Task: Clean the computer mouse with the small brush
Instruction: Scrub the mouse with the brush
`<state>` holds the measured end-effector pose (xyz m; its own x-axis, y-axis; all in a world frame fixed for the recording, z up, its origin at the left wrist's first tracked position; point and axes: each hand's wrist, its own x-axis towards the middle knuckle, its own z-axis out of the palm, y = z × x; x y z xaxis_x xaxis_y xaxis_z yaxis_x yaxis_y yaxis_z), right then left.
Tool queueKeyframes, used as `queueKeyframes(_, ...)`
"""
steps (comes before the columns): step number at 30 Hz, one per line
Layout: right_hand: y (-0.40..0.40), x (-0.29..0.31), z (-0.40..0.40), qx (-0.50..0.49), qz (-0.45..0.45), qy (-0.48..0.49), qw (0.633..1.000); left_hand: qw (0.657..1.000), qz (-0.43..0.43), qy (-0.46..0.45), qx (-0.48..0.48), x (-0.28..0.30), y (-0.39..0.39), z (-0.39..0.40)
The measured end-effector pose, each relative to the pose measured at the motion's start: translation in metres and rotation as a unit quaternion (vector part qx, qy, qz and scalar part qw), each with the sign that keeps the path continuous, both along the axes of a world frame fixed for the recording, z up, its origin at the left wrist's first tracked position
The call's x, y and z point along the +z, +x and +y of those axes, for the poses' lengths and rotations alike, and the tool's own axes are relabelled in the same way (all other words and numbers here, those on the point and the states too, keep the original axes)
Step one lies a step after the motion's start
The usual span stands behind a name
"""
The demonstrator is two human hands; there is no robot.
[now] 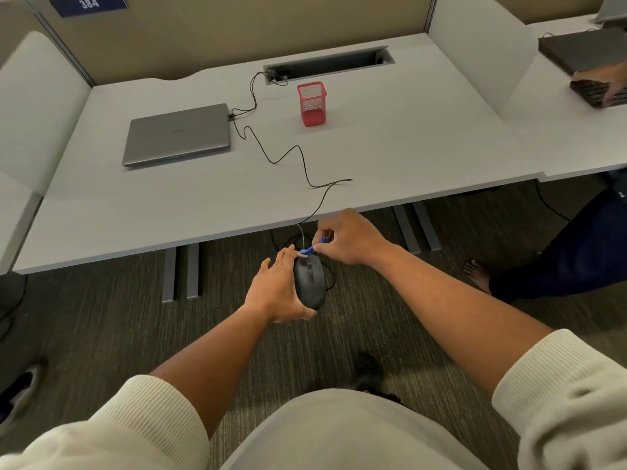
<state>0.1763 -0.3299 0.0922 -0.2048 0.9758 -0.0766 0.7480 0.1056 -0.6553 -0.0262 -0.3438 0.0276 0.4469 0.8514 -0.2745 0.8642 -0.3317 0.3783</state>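
Observation:
My left hand (276,290) grips a black wired computer mouse (309,282) from its left side and holds it in the air below the desk's front edge. My right hand (349,237) pinches a small blue brush (317,246) with a white head. The white head rests on the front tip of the mouse, near the scroll wheel. The mouse cable (298,154) runs up over the desk edge and snakes across the white desk (407,137) to the laptop.
A closed grey laptop (178,134) lies at the desk's left, a red mesh pen holder (311,104) stands behind the middle, and a cable slot (329,64) sits at the back. Another person's hand (607,81), leg and bare foot (476,271) are at the right. Carpet lies below.

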Motion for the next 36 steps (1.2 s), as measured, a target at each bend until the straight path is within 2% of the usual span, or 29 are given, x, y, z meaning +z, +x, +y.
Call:
queueKeyframes(5, -0.002, 0.0, -0.001, 0.074, 0.03, -0.078, 0.994, 1.0, 0.013, 0.015, -0.003, 0.0, 0.002, 0.002)
queueKeyframes(10, -0.001, 0.002, -0.001, -0.001, -0.003, 0.017, 1.0, 1.0, 0.015, 0.017, -0.001, -0.001, 0.002, 0.002)
queueKeyframes(17, 0.001, 0.01, -0.011, 0.105, 0.016, -0.082, 0.991, 1.0, 0.024, 0.018, -0.009, -0.001, -0.002, 0.0)
queueKeyframes(22, 0.008, 0.012, -0.006, 0.013, -0.048, 0.01, 0.999, 1.0, 0.016, 0.024, -0.009, 0.0, 0.001, -0.002)
queueKeyframes(27, 0.013, 0.015, -0.012, 0.086, -0.001, -0.13, 0.988, 0.999, 0.019, 0.025, -0.011, 0.0, 0.002, -0.004)
queueKeyframes(33, 0.014, 0.014, -0.01, -0.012, -0.068, 0.01, 0.998, 1.0, 0.016, 0.021, -0.008, 0.001, 0.005, -0.005)
queueKeyframes(36, 0.014, 0.014, -0.011, 0.036, -0.046, -0.064, 0.996, 0.999, 0.016, 0.025, -0.014, 0.001, 0.006, -0.006)
